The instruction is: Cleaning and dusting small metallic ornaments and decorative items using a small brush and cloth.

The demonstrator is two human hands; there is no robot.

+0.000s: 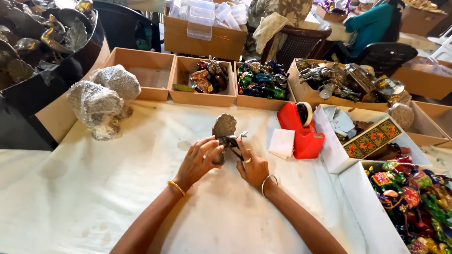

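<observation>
Gripping from both sides, the left hand [197, 160] and right hand [252, 167] close their fingers on a small dull-grey metal peacock figurine [225, 136] with a fanned tail, held upright between them above the white tablecloth [141, 188]. Just beyond sits a red tape dispenser [301, 129]; farther back, open cardboard boxes [202, 96] hold painted figurines.

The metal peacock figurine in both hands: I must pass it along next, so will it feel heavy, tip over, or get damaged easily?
The metal peacock figurine looks like cast metal, so probably stiff and heavy for its size. Its fanned tail rises tall above a narrow body, so it may tip if set upright. Thin parts jut out by the right hand, perhaps bendable; the left hand cradles the body.
</observation>
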